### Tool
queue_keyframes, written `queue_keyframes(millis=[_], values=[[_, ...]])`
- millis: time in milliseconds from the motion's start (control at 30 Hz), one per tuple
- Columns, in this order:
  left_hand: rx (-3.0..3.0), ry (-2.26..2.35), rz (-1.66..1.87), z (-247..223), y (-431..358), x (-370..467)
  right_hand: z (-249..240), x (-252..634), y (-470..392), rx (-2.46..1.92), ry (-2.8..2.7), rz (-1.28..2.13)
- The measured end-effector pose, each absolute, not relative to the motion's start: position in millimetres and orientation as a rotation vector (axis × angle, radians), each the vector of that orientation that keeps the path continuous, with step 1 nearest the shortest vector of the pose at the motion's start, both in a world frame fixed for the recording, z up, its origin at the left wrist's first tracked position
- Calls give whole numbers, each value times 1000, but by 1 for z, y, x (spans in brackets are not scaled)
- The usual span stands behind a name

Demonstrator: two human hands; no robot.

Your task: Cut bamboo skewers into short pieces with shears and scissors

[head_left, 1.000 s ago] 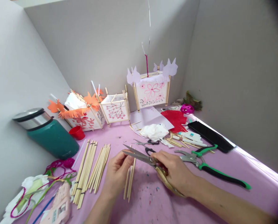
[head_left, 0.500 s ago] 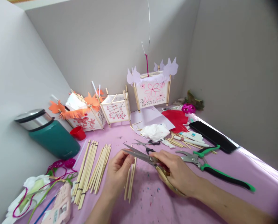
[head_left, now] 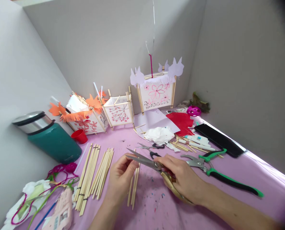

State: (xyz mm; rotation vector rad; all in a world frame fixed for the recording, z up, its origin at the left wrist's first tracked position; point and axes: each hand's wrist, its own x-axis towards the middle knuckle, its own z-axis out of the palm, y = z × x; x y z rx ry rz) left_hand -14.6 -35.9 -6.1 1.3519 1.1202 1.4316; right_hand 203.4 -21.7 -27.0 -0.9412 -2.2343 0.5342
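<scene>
My right hand (head_left: 182, 174) is closed round the gold-coloured handles of large scissors (head_left: 144, 162). Their blades, slightly apart, point left and cross just over the fingertips of my left hand (head_left: 123, 174). Thumb and forefinger of that hand are pinched together; whatever lies between them is hidden or too small to name. Just right of my left hand, a few thin wooden sticks (head_left: 134, 191) lie on the pink cloth. Two larger groups of sticks lie to its left: a black-banded bundle (head_left: 87, 179) and a plain pile (head_left: 102, 174).
Green-handled pruning shears (head_left: 214, 167), small black scissors (head_left: 152, 146) and a phone (head_left: 219, 139) lie on the right. Three paper lanterns stand at the back, one with purple cut-outs (head_left: 156, 94). A teal bottle (head_left: 55, 139), red cup (head_left: 79, 136) and pink glue gun (head_left: 61, 212) are on the left.
Both hands and the scissors stay almost in place, the blades still over the left fingertips. The right wrist has shifted very slightly right. The view has moved a little.
</scene>
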Motion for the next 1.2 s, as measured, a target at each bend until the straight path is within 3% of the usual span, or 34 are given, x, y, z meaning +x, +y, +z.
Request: queue_keyframes(millis=[500,933,1200], values=[[1381,1183,1371,-8,-37,-16,-32,199,-21,-1012,-2223,408],[1243,1197,1527,2,-32,-19,-30,198,-15,-966,-2022,512],[1279,1322,1428,-1,-26,-22,-33,197,-20,-958,-2076,477]])
